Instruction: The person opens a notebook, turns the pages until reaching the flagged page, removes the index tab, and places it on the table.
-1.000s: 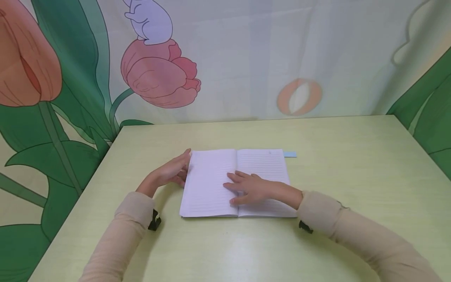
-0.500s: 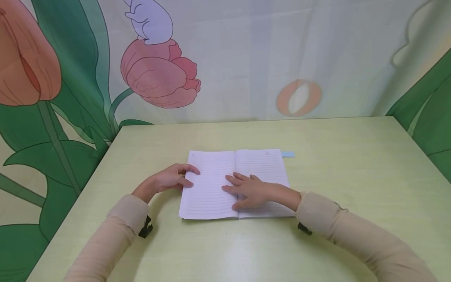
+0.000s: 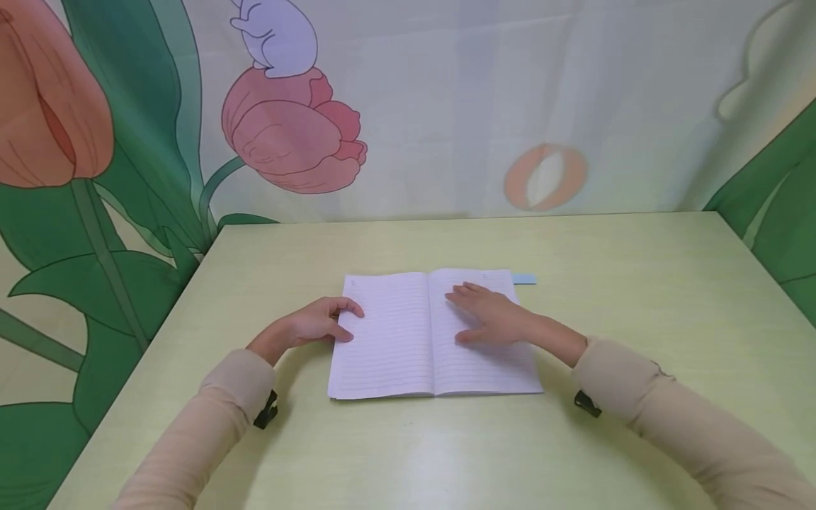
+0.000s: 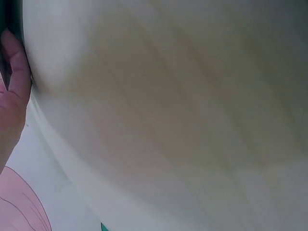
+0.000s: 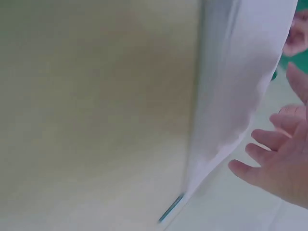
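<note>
An open notebook (image 3: 385, 361) with lined white pages lies on the table. My left hand (image 3: 311, 323) grips its left edge, a finger and the thumb showing on top of the left page, the other fingers mostly hidden. Only part of that hand (image 4: 17, 82) enters the left wrist view. Over the right page is my right hand (image 3: 494, 317), its fingers extended and pointing left, the thumb spread. In the right wrist view the right hand (image 5: 284, 149) appears with spread fingers just above the notebook's pages (image 5: 240, 72).
A light blue tab (image 3: 525, 279) sticks out at the notebook's upper right. The pale wooden table (image 3: 625, 283) extends around it. Behind stands a printed curtain (image 3: 433, 106) with tulips and a rabbit. Both wrists carry small black devices (image 3: 586, 404).
The left page now shows lines and a printed corner mark. My left hand has come from behind the left edge onto it. My right hand has shifted right, from the middle fold to the right page.
</note>
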`<state>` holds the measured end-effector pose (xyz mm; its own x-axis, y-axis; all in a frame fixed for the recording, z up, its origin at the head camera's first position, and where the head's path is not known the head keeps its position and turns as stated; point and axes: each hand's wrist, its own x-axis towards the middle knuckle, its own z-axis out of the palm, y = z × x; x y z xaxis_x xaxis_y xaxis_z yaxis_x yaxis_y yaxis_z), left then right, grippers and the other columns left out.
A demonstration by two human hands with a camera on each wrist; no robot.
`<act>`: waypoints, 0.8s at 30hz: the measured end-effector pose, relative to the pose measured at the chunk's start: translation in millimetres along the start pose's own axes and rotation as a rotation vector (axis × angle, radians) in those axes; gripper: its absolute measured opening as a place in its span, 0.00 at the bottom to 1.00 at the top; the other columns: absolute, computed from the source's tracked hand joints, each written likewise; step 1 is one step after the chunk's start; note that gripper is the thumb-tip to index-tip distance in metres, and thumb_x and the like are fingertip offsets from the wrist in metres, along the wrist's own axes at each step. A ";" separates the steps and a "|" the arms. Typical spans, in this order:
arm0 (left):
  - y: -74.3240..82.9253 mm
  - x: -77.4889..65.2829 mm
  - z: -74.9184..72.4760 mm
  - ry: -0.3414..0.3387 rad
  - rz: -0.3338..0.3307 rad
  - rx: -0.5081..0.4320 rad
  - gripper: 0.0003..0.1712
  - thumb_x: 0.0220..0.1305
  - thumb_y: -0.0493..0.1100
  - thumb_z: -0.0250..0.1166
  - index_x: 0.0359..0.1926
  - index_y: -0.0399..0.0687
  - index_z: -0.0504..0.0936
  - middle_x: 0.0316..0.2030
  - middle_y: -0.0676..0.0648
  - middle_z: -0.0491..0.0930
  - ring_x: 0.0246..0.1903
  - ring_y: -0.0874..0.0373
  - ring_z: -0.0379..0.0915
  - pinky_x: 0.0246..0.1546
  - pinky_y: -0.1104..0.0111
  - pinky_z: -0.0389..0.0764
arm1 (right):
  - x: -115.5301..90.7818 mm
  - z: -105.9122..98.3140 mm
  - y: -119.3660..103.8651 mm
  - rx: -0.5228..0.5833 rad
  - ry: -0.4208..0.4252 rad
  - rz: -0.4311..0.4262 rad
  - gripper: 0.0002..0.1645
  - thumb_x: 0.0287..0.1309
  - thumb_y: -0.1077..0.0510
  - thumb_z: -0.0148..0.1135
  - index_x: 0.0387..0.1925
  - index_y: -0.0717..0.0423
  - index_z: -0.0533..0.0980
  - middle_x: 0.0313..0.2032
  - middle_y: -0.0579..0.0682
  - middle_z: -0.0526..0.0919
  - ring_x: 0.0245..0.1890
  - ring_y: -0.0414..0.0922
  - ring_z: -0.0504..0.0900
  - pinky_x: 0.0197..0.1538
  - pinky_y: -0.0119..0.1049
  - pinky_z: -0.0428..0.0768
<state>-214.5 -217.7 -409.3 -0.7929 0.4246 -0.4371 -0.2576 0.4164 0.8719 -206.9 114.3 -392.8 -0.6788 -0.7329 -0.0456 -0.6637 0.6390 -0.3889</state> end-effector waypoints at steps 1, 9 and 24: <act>0.1 -0.1 -0.1 -0.001 -0.001 0.009 0.20 0.51 0.23 0.60 0.46 0.35 0.70 0.41 0.41 0.69 0.37 0.52 0.70 0.35 0.69 0.73 | -0.9 -2.5 6.0 0.001 0.038 0.021 0.39 0.56 0.51 0.60 0.62 0.68 0.60 0.62 0.66 0.60 0.64 0.62 0.52 0.61 0.56 0.53; 1.0 0.2 -1.0 -0.023 -0.007 0.017 0.19 0.52 0.24 0.60 0.47 0.35 0.69 0.42 0.41 0.68 0.38 0.53 0.70 0.35 0.69 0.73 | -4.9 -21.0 47.5 -0.011 0.151 0.227 0.36 0.56 0.50 0.59 0.58 0.72 0.64 0.58 0.70 0.64 0.61 0.65 0.57 0.61 0.54 0.54; 1.1 -1.1 -1.6 -0.035 0.010 0.033 0.20 0.52 0.23 0.58 0.48 0.34 0.69 0.41 0.41 0.68 0.38 0.53 0.69 0.36 0.70 0.72 | 4.6 -20.3 86.3 0.030 0.100 0.332 0.39 0.53 0.45 0.61 0.59 0.68 0.64 0.62 0.71 0.56 0.64 0.67 0.44 0.58 0.64 0.49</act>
<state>-214.8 -219.0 -407.5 -0.7755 0.4560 -0.4366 -0.2313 0.4383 0.8686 -273.7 170.9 -407.9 -0.8847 -0.4585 -0.0846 -0.3927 0.8306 -0.3949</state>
